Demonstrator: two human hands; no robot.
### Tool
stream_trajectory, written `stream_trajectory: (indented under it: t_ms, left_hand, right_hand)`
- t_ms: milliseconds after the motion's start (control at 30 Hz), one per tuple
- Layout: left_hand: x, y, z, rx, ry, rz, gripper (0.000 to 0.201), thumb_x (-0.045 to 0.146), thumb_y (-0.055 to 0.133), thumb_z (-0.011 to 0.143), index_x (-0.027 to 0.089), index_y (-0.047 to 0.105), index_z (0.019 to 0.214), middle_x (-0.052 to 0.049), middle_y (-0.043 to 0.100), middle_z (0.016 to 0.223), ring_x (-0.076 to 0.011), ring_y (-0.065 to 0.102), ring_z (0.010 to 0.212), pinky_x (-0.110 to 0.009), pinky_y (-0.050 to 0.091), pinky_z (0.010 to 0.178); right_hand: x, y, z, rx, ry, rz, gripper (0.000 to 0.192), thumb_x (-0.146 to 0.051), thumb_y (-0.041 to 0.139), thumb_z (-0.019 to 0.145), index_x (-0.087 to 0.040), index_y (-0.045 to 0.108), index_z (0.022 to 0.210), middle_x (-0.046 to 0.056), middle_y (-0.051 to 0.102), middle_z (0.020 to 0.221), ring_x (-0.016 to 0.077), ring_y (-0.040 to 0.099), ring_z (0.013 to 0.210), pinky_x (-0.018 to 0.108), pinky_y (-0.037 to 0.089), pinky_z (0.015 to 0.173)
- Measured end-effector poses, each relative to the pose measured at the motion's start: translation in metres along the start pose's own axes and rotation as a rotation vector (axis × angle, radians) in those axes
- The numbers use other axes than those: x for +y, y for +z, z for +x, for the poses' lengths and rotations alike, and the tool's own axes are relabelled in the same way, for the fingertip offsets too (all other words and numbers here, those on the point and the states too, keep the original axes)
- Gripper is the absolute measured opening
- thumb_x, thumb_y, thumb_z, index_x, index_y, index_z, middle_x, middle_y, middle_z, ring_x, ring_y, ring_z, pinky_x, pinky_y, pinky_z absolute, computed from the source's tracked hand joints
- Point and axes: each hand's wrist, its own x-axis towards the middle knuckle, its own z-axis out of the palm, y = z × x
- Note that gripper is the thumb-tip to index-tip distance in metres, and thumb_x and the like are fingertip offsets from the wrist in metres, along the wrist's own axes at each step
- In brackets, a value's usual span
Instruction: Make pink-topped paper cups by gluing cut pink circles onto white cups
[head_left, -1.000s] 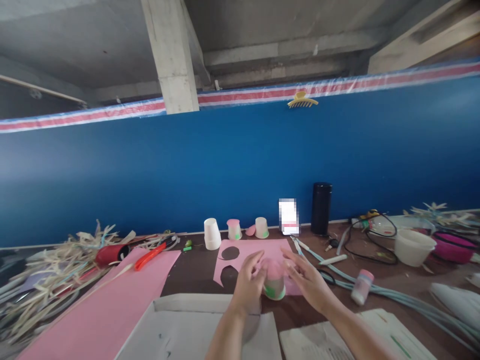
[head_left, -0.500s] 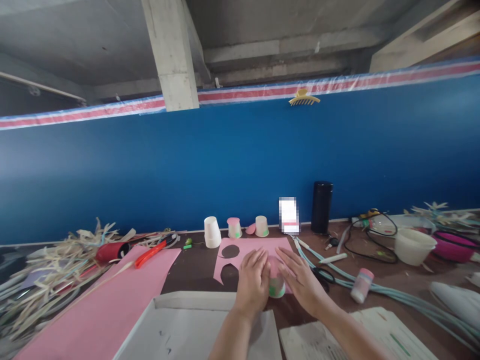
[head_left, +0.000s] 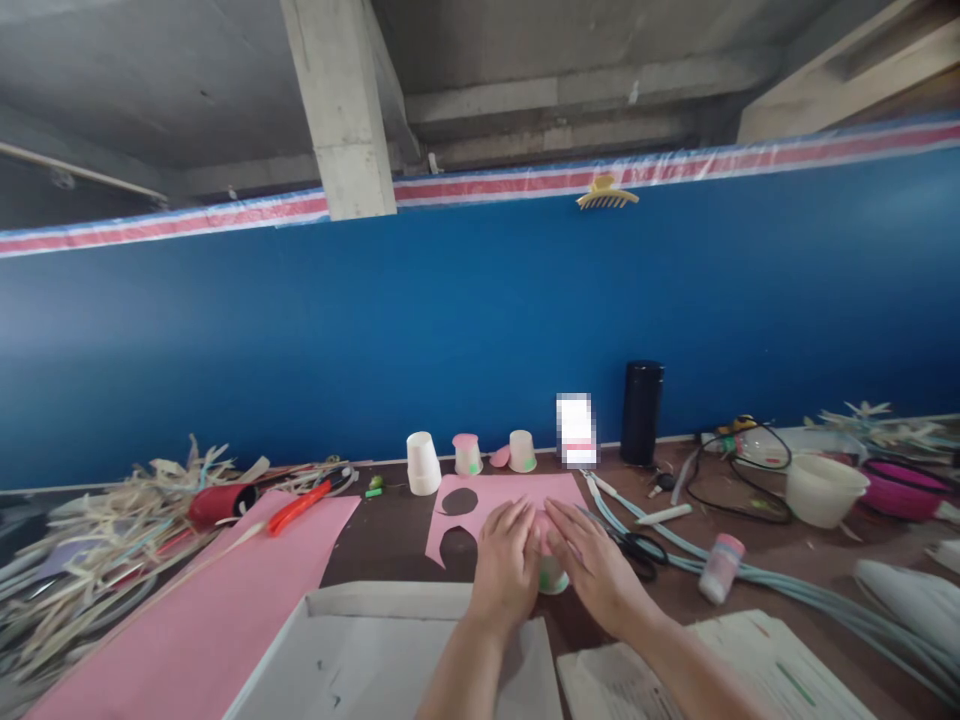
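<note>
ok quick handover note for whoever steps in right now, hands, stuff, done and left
Left hand and right hand: both cupped around an upturned paper cup, pressing its pink top.
The cup stands on the table at the near edge of the pink sheet with round cut-outs.
Done: one pink-topped cup stands at the back.
Left: white cup and another cup have bare tops; scissors lie to the right.

An upturned paper cup [head_left: 553, 574], whitish with a green patch low on its side and pink paper over its top, stands on the desk [head_left: 390, 535] at the near edge of a pink sheet [head_left: 510, 497]. Both hands cover most of it.
</note>
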Motion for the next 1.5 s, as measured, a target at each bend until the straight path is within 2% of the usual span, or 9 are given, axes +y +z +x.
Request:
stream_trajectory:
  t_ms: [367,467,633,767,933,1167,1500]
  left_hand:
    - [-0.001,0.001,0.0,0.021,0.014,-0.046,0.041,0.033,0.034,0.093,0.02,0.054,0.126,-0.009,0.055,0.129,-0.0252,0.046,0.121,-0.047,0.038,0.103]
    - [-0.002,0.001,-0.001,0.055,-0.033,-0.12,0.041,0.034,0.032,0.093,0.02,0.054,0.126,-0.009,0.056,0.128,-0.0234,0.046,0.121,-0.045,0.037,0.104]
    - [-0.011,-0.001,-0.002,0.196,-0.156,-0.211,0.042,0.034,0.03,0.094,0.021,0.05,0.128,-0.01,0.055,0.129,-0.0218,0.047,0.12,-0.043,0.039,0.101]
    - [-0.012,-0.002,-0.001,0.216,-0.168,-0.168,0.041,0.033,0.029,0.094,0.02,0.052,0.126,-0.011,0.056,0.126,-0.0224,0.048,0.119,-0.043,0.041,0.099]
    - [-0.005,-0.002,0.002,0.143,-0.079,-0.061,0.04,0.031,0.031,0.094,0.018,0.055,0.124,-0.01,0.059,0.123,-0.0231,0.049,0.118,-0.045,0.038,0.102]
    - [-0.002,0.002,0.002,0.08,-0.023,0.018,0.041,0.03,0.033,0.093,0.018,0.053,0.126,-0.009,0.059,0.124,-0.0242,0.049,0.118,-0.046,0.04,0.101]
    - [-0.001,0.005,0.002,0.063,-0.017,-0.028,0.04,0.03,0.032,0.093,0.018,0.057,0.122,-0.009,0.062,0.119,-0.0237,0.054,0.111,-0.043,0.044,0.096]
  right_hand:
    - [-0.001,0.001,0.0,0.015,0.005,0.076,0.047,-0.043,0.037,0.093,-0.02,0.048,0.132,0.008,0.051,0.134,0.0249,0.044,0.125,0.046,0.036,0.105]
    - [0.003,-0.002,0.0,0.084,0.019,0.205,0.047,-0.042,0.037,0.093,-0.021,0.045,0.134,0.008,0.05,0.135,0.0235,0.043,0.126,0.045,0.035,0.106]
    - [0.012,-0.014,0.002,0.238,0.119,0.366,0.047,-0.041,0.034,0.094,-0.025,0.038,0.138,0.006,0.042,0.142,0.0215,0.037,0.131,0.044,0.031,0.109]
    - [0.011,-0.015,0.001,0.2,0.041,0.257,0.046,-0.04,0.035,0.094,-0.025,0.04,0.137,0.006,0.046,0.139,0.0227,0.039,0.129,0.046,0.032,0.107]
    - [0.001,-0.007,-0.002,0.107,-0.053,0.086,0.045,-0.036,0.036,0.094,-0.023,0.041,0.137,0.009,0.05,0.135,0.0242,0.045,0.124,0.046,0.038,0.103]
    - [-0.002,-0.004,-0.002,0.052,0.007,-0.007,0.045,-0.039,0.035,0.094,-0.02,0.049,0.132,0.007,0.056,0.13,0.0252,0.047,0.122,0.046,0.04,0.101]
    - [-0.006,-0.005,-0.001,0.012,0.017,-0.001,0.045,-0.04,0.034,0.094,-0.018,0.052,0.129,0.009,0.059,0.125,0.0252,0.051,0.118,0.046,0.04,0.101]
